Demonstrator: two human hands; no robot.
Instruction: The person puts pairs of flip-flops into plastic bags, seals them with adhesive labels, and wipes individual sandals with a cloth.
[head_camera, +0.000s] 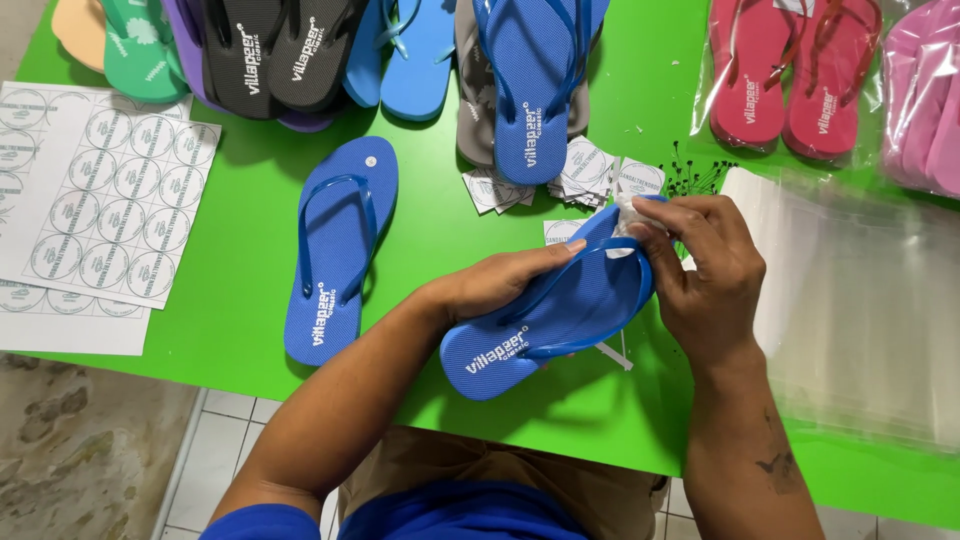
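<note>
Now | both hands (600, 275) clamped on blue flip-flop (555, 315) | red pair (790, 80) inside clear bag (705, 110)

Flip-flop-strewn (340, 250) green table (250, 300)

On our green tabletop (240, 300) we see a sticker sheet (110, 205), a lone blue sandal (340, 250), bagged red sandals (790, 75) and clear bags (860, 300).
</note>
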